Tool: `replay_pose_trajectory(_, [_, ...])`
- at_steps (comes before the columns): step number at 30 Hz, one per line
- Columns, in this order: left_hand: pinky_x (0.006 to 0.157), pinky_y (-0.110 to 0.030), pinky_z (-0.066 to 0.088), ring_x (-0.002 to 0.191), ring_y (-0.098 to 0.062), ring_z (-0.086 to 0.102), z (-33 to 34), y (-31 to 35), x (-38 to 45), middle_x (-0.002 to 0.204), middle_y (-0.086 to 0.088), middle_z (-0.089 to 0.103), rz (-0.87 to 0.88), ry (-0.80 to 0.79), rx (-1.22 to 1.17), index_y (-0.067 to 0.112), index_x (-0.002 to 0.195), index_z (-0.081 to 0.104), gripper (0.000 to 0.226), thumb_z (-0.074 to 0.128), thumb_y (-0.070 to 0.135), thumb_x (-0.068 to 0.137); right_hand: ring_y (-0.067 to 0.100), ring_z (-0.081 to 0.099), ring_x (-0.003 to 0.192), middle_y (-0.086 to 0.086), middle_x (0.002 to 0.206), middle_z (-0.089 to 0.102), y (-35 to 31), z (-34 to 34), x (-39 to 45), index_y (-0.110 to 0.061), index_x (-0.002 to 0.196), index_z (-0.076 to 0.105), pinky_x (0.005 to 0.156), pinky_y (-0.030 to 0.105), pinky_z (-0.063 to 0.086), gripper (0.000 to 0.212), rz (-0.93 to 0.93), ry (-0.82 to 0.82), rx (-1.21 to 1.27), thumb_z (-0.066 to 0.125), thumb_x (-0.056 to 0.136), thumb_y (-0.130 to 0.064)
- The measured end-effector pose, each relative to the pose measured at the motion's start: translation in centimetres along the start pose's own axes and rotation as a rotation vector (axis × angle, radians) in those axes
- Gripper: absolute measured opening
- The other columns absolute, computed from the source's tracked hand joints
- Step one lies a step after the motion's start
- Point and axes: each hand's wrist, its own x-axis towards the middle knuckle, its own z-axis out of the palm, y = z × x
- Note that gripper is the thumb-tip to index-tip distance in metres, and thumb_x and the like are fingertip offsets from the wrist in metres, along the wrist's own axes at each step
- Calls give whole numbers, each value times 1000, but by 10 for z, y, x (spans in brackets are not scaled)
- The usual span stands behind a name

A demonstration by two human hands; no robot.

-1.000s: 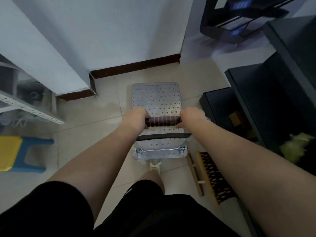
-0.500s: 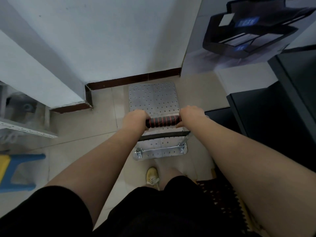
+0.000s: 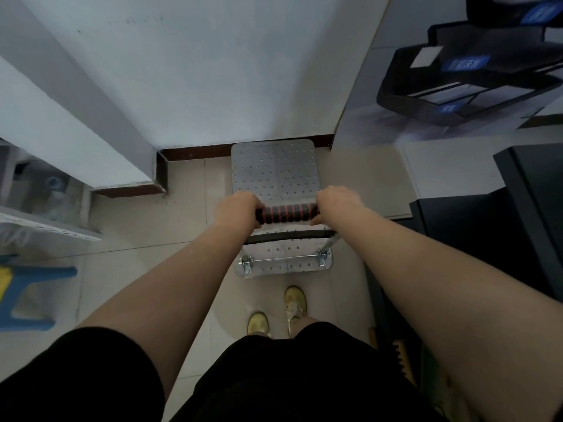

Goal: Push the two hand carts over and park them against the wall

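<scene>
A hand cart with a perforated silver platform (image 3: 275,169) stands on the tiled floor right in front of me. Its far edge touches the brown skirting of the white wall (image 3: 198,71). My left hand (image 3: 236,207) grips the left end of the black-and-red handle (image 3: 286,213). My right hand (image 3: 335,202) grips the right end. Only this one cart is in view.
A wall corner (image 3: 158,175) juts out at the left. A grey metal shelf (image 3: 45,226) and a blue and yellow stool (image 3: 27,296) stand further left. A large printed carton (image 3: 457,86) and black boxes (image 3: 518,223) close in on the right. My yellow shoes (image 3: 294,303) are behind the cart.
The cart has rolled forward until its front edge meets the skirting. I have stepped after it with both hands still on the handle.
</scene>
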Motion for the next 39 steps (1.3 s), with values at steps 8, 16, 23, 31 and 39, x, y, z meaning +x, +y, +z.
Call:
replay_pose_trajectory(8, [71, -30, 44, 98, -26, 65, 3, 8, 9, 100, -8, 70, 0, -46, -6, 20, 107, 70, 25, 68, 18, 82, 26, 59, 110, 8, 119, 60, 12, -3, 4, -9, 119, 58, 84, 34, 49, 45, -15, -2, -33, 62, 88, -41])
replay_pose_trajectory(16, [73, -31, 44, 102, -27, 63, 1, 13, 8, 108, -8, 66, -33, -51, 16, 20, 115, 66, 29, 64, 17, 86, 23, 58, 91, 7, 97, 57, 16, -3, 9, -9, 113, 61, 71, 31, 43, 42, -46, 28, -47, 64, 86, -41])
replay_pose_trajectory(23, [79, -34, 48, 104, -29, 63, 1, 11, 9, 110, -9, 66, -68, 19, 4, 20, 115, 67, 30, 62, 16, 86, 26, 61, 98, 8, 103, 60, 16, -6, 14, -10, 112, 61, 70, 31, 42, 41, -64, 35, -43, 63, 87, -42])
replay_pose_trajectory(31, [99, -36, 44, 120, -28, 55, -2, 17, -1, 128, -12, 59, -120, 28, -225, 13, 130, 57, 45, 65, 15, 85, 22, 57, 87, 3, 94, 58, 20, -17, 25, -11, 109, 63, 73, 30, 47, 53, -57, -10, -69, 70, 77, -53])
replay_pose_trajectory(39, [104, -33, 41, 129, -25, 51, -45, -47, -64, 145, -8, 48, -444, 249, -739, 13, 142, 43, 64, 70, 18, 84, 24, 42, 136, 5, 148, 43, -60, -79, 24, -14, 143, 42, 112, 34, 34, 77, -368, -34, 321, 73, 78, -42])
